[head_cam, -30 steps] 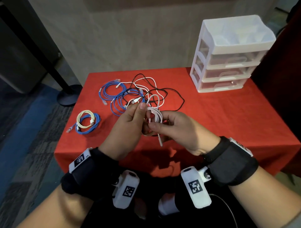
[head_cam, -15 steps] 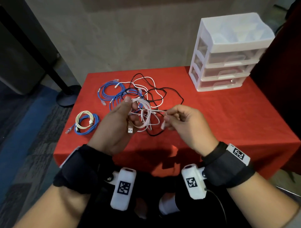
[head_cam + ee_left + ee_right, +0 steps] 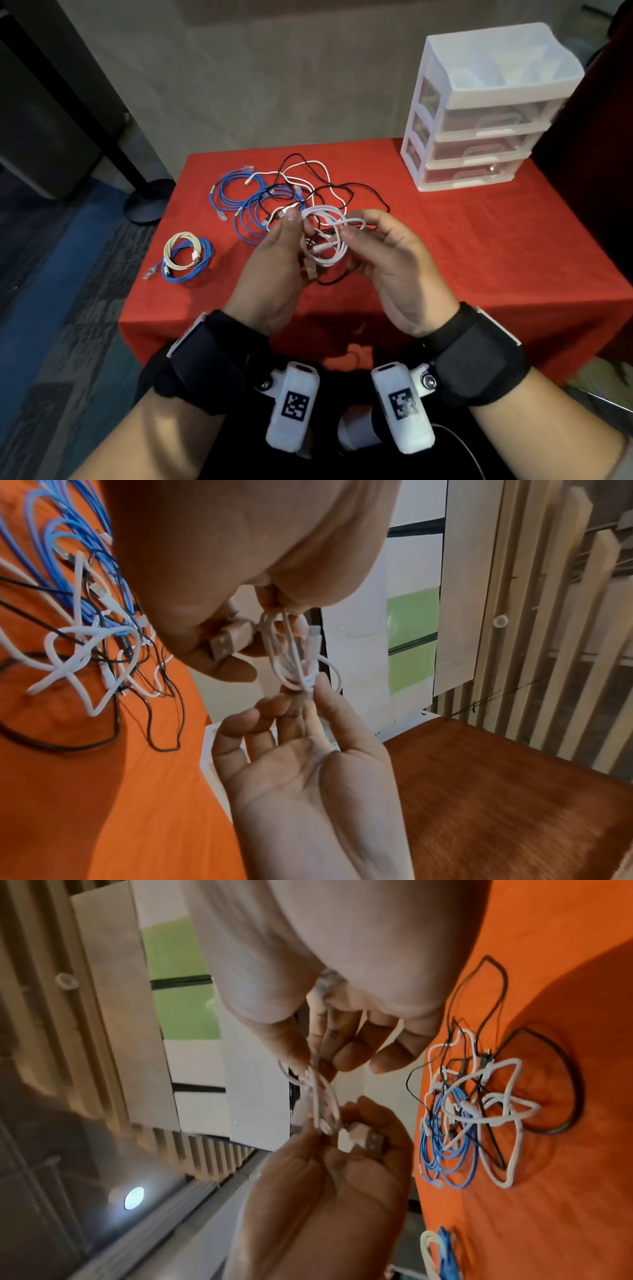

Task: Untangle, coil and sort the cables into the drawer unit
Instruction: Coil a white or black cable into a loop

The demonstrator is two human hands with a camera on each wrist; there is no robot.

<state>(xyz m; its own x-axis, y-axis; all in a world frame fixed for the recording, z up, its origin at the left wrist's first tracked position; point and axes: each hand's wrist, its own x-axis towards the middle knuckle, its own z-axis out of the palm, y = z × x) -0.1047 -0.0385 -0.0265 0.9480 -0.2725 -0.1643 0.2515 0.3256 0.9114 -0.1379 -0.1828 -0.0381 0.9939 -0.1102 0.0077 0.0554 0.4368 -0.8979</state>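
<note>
Red cloth covers the counter (image 3: 479,257) I am working over, with a grey wall behind it. I hold the white cable (image 3: 323,240), partly looped into a small coil, in the air above the counter's near half, between both hands. My left hand (image 3: 274,270) grips one side of the coil, thumb pressed to curled fingers (image 3: 236,669), and the cable's USB plug (image 3: 227,642) sticks out from under that hand. My right hand (image 3: 394,270) pinches a loop of the same cable between thumb and forefinger; its other fingers (image 3: 240,731) are spread loose, holding nothing.

Just beyond the held coil, further from me, lies the tangle (image 3: 291,192) of blue, white and black cables on the cloth. A black strand (image 3: 329,281) from it runs under my hands towards me, and my hands hide the tangle's nearest part in the head view. To the left of the tangle, well apart from it, sits a coiled pair (image 3: 186,255): a cream cable lying on a blue one.

At the far right corner of the counter, well apart from the tangle, stands the drawer unit (image 3: 479,113), white with three clear drawers, all pushed in, and an open tray on top. A black post with a round base (image 3: 147,205) stands on the floor left of the counter.
</note>
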